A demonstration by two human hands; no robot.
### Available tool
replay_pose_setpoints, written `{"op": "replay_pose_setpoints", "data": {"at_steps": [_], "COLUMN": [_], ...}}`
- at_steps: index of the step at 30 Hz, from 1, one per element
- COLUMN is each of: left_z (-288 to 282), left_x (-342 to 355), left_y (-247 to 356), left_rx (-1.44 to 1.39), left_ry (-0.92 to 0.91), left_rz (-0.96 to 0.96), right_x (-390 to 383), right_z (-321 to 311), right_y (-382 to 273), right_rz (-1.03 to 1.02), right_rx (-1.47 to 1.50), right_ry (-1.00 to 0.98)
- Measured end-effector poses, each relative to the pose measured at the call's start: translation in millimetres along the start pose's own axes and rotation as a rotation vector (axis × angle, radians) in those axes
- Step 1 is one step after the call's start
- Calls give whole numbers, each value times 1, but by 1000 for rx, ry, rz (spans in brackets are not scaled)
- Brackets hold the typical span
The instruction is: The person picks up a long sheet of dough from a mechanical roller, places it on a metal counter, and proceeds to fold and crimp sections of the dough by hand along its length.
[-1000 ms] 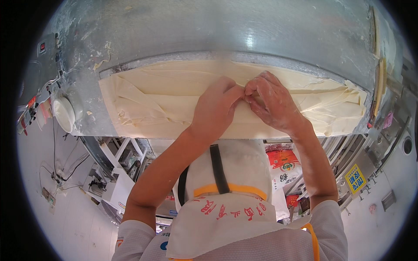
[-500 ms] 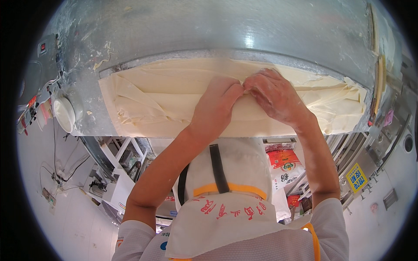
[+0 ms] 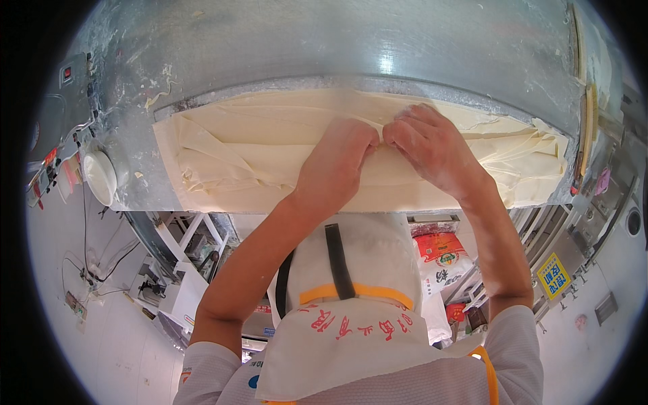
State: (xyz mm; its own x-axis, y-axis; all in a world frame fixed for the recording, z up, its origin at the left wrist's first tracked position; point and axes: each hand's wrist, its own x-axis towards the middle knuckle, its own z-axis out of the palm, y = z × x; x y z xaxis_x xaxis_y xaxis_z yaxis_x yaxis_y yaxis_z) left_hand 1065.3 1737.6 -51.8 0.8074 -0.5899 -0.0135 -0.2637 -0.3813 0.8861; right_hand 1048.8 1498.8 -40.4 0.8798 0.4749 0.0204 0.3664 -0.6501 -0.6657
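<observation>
A wide, pale sheet of dough point(image 3: 270, 162) lies folded in loose pleats across the floury metal bed of a machine point(image 3: 405, 47), spanning it from left to right, and the step in hand looks like gathering a fold at its far middle; the next move likely calls for an even pull so the thin layers do not tear. The left hand point(image 3: 337, 169) and right hand point(image 3: 435, 148) meet knuckle to knuckle there, both closed, pinching the dough's ridge.

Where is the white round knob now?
In the head view, the white round knob sits on the left, on the metal machine, beside the left end of the dough sheet.
</observation>
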Motion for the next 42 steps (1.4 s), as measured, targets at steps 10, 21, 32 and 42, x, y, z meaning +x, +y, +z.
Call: {"op": "replay_pose_setpoints", "data": {"at_steps": [10,21,32,42], "left_z": [1,1,-8,-22], "left_x": [4,8,5,32], "left_y": [3,1,0,-8], "left_rx": [-54,45,189,113], "left_ry": [15,0,-110,-301], "left_rz": [-48,-77,79,-82], "right_x": [-1,1,-15,-36], "right_z": [-11,-7,16,26], "right_y": [-3,-7,-11,-31], "right_rz": [16,46,397,472], "right_rx": [-67,21,516,185], "right_ry": [-126,-79,181,337]}}
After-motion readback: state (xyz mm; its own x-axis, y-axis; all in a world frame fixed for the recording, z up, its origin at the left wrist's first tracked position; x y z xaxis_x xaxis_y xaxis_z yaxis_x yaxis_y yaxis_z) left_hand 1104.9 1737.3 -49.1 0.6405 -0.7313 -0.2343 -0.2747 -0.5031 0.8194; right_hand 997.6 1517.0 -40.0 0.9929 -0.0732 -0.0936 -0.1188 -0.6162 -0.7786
